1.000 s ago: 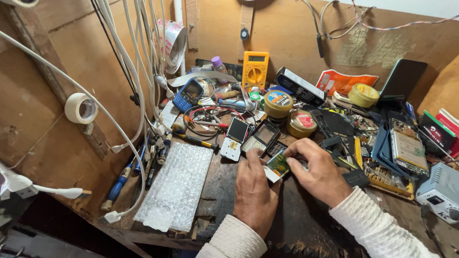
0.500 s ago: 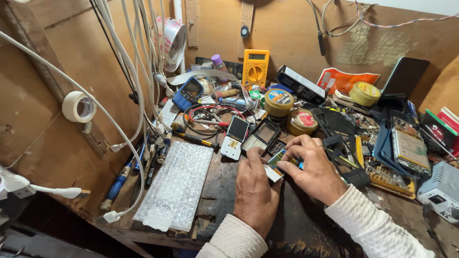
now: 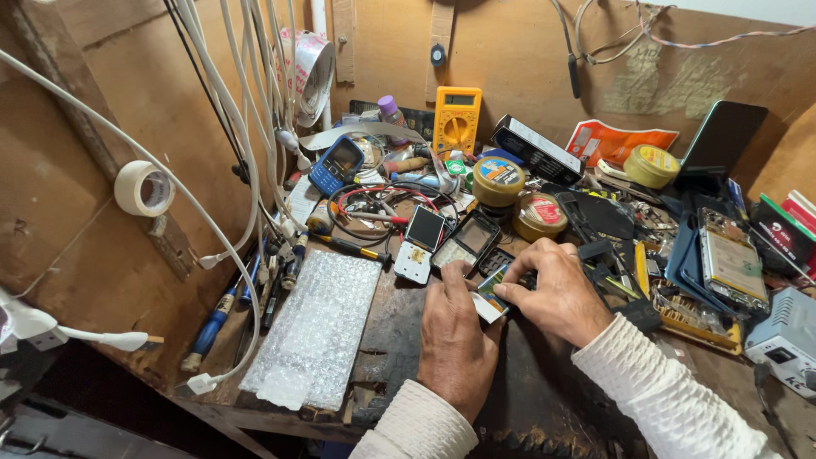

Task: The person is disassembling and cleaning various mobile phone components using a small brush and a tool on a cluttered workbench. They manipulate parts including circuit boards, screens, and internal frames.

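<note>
Left hand (image 3: 457, 344): fingers pinching small circuit board (image 3: 490, 295).
Right hand (image 3: 557, 291): fingertips pressed together on board, mid-workbench (image 3: 408, 340).

Rough, scuffed dark wood on the workbench (image 3: 544, 408), lower middle of the frame. Lower left, a bubble-wrap sheet (image 3: 314, 340), clear plastic, bumpy and faintly shiny. Upper middle, the yellow multimeter (image 3: 456, 119) looks like matt plastic. Matt brown board on the back wall (image 3: 510, 51). Glossy white plastic on the cables (image 3: 246, 102), upper left. Pale ribbed knit cloth on the sleeve (image 3: 671, 399), lower right.
</note>
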